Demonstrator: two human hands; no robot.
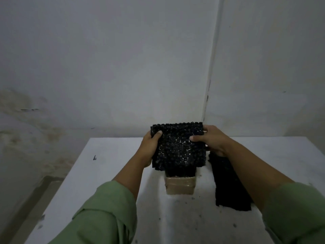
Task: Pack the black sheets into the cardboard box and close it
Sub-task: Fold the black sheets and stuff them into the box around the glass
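A stack of bumpy black sheets (178, 147) stands upright above a small cardboard box (180, 186) on the white table (109, 173). My left hand (149, 145) grips the stack's left edge, thumb on its front face. My right hand (211, 140) grips the right edge, thumb likewise on the front. The stack's lower edge hides the box's opening, so I cannot tell how far the sheets sit inside. More black sheets (226, 182) lie flat on the table to the right of the box, partly under my right forearm.
The table stands against a pale wall, near a corner at the back right. Small dark crumbs speckle the tabletop around the box. The floor shows to the left of the table.
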